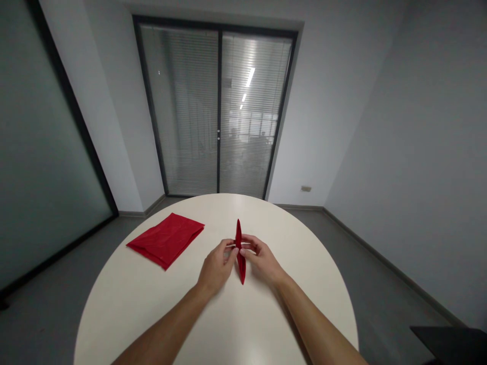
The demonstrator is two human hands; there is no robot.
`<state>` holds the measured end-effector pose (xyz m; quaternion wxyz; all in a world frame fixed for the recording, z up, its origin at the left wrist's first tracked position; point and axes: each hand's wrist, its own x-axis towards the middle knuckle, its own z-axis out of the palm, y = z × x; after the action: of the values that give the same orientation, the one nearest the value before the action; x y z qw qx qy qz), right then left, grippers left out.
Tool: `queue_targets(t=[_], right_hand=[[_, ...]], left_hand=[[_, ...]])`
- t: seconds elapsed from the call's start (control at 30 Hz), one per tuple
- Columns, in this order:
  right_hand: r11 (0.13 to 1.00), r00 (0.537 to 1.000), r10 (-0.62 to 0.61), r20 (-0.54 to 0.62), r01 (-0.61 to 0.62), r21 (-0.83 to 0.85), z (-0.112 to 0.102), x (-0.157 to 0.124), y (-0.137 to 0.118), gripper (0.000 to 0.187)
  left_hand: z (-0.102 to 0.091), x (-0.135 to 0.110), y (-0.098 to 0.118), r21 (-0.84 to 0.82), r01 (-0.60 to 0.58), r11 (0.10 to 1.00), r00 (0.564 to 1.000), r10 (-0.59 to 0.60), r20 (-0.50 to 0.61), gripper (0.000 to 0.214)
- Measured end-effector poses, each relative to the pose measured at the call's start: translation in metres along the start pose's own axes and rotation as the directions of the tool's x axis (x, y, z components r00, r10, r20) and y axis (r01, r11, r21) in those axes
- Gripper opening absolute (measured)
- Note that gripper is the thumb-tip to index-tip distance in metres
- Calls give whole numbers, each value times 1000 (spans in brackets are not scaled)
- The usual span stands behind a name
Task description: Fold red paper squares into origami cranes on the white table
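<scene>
Between my two hands, above the middle of the table, is a narrow red folded piece, thin like paper or a napkin and seen almost edge-on. It stands upright, pointed at its top and bottom ends. My left hand pinches it from the left with thumb and fingers. From the right, my right hand pinches it at the same height, around its middle. Left of my hands, a creased stack of red square sheets lies flat; I cannot tell whether they are paper or cloth.
The round white table spreads out below my arms. Beyond its far edge stands a dark-framed glass partition with blinds. A dark flat object shows at the lower right, beside the table.
</scene>
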<state>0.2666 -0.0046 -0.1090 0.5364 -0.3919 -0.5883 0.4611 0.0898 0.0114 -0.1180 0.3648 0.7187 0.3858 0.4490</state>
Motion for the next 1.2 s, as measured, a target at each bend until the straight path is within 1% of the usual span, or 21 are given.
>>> queue_targets(t=[0.07, 0.17, 0.23, 0.3, 0.4, 0.5, 0.63, 0.73, 0.83, 0.93, 1.03, 1.2], right_hand=[[1000, 1000, 4, 1, -4, -3, 1, 0, -1, 46], [1000, 1000, 1, 13, -1, -15, 2, -1, -4, 44], [999, 1000, -10, 10, 10, -54, 4, -2, -7, 41], [994, 1000, -23, -4, 23, -107, 8, -4, -10, 40], [978, 997, -68, -29, 61, -200, 15, -6, -13, 43], [951, 989, -143, -34, 128, -281, 21, -7, -12, 45], [922, 980, -196, -46, 168, -350, 24, -6, -6, 45], [881, 973, -228, -28, 194, -431, 24, -6, -4, 46], [859, 967, -254, 0, 225, -461, 25, -7, -7, 51], [866, 968, -251, -17, 217, -451, 25, -7, -7, 56], [876, 972, -227, -67, 174, -450, 23, -7, -4, 59], [896, 967, -194, -168, 105, -432, 16, -4, 6, 56]], left_hand=[[1, 0, 0, 5, 18, 1000, 1000, -18, -20, 24], [2, 0, -2, 3, 31, 1000, 998, -30, -55, 37], [3, 1, -3, -11, 39, 999, 997, -39, -68, 45], [4, 1, -4, -26, 46, 999, 996, -48, -76, 48], [5, 1, -6, -37, 29, 999, 996, -32, -79, 46], [6, 0, -7, -17, 7, 1000, 997, -8, -75, 41], [7, -1, -7, 16, 24, 1000, 997, -22, -80, 34], [8, -1, -8, 4, 35, 999, 996, -35, -88, 34], [10, 0, -11, -19, 38, 999, 994, -40, -103, 33], [12, 2, -15, -35, 43, 998, 991, -47, -125, 33], [12, 4, -18, -55, 32, 998, 992, -39, -122, 35], [9, 6, -21, -17, -53, 998, 989, 50, -137, 41]])
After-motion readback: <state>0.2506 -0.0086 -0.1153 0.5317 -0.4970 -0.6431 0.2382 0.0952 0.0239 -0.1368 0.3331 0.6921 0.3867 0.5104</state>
